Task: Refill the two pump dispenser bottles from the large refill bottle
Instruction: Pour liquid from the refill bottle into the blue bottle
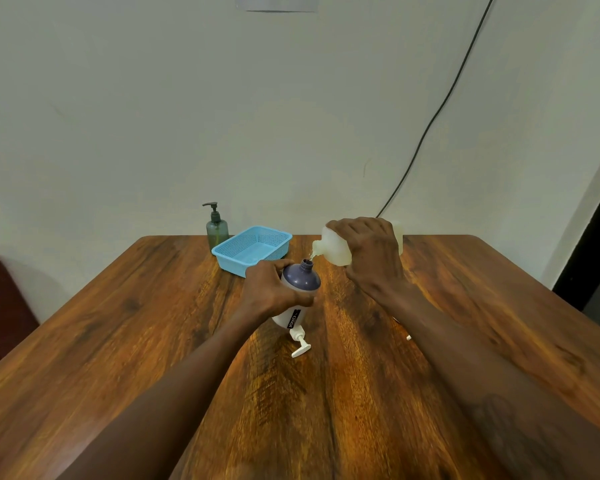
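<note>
My right hand [371,252] grips the large translucent refill bottle [335,249], tipped on its side with its mouth pointing left. A thin pale stream runs from that mouth into the open neck of a white dispenser bottle with a purple top [300,277]. My left hand [272,289] is wrapped around this bottle and holds it upright on the table. Its white pump head [300,342] lies on the table just in front of it. A second, dark green pump dispenser bottle [217,228] stands at the far edge with its pump on.
A light blue plastic basket [253,249] sits behind my left hand, beside the green bottle. The wooden table [153,341] stretches toward me. A small white piece [408,337] shows beside my right forearm. A black cable [430,123] runs down the wall behind.
</note>
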Motion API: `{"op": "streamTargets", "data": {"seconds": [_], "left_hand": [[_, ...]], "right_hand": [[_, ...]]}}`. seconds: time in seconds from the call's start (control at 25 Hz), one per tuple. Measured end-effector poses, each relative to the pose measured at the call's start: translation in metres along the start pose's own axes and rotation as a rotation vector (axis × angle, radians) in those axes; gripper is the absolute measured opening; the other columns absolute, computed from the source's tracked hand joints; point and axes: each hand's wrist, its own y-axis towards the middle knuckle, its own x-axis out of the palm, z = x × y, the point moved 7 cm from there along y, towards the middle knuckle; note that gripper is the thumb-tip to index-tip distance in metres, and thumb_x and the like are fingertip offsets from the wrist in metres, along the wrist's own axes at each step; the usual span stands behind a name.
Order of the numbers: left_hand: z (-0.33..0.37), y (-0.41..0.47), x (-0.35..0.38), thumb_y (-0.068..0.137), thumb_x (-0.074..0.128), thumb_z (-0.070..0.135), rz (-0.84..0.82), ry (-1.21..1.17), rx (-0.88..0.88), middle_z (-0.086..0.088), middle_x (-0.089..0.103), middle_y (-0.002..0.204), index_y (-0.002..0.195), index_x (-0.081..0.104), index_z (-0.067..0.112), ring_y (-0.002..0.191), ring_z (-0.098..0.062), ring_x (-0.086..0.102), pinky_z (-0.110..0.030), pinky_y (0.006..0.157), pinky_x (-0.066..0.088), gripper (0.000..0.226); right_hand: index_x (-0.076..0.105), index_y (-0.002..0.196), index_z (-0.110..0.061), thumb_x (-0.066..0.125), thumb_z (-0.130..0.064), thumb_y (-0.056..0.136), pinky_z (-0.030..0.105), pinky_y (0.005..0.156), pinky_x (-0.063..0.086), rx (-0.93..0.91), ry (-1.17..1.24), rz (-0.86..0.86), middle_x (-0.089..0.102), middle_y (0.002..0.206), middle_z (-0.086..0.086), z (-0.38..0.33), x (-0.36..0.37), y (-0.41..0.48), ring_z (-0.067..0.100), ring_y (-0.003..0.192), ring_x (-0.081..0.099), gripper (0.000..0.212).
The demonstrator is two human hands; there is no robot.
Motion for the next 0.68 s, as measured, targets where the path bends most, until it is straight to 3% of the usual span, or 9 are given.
{"op": "streamTargets", "data": {"seconds": [0.4, 0.68], "left_hand": [[-0.002, 0.0, 0.002, 0.052, 0.096, 0.038, -0.002, 0.006, -0.002, 0.01, 0.072, 0.097, 0.104, 0.069, 0.032, 0.087, -0.003, 0.066, -0.028, 0.078, 0.061, 0.059], [-0.003, -0.001, 0.002, 0.054, 0.096, 0.036, 0.001, -0.002, -0.019, 0.009, 0.072, 0.098, 0.107, 0.07, 0.028, 0.089, -0.004, 0.066, -0.025, 0.079, 0.059, 0.059]], "right_hand": [[0.064, 0.132, -0.02, 0.093, -0.008, 0.052, 0.05, 0.098, 0.046, -0.011, -0.001, -0.005, 0.071, 0.123, 0.004, 0.001, 0.003, 0.0, 0.031, 0.111, 0.063, 0.085], [0.062, 0.133, -0.023, 0.091, -0.014, 0.054, 0.047, 0.096, 0.045, 0.063, 0.057, -0.049, 0.07, 0.124, 0.003, 0.006, 0.01, -0.006, 0.029, 0.111, 0.063, 0.085]]}}
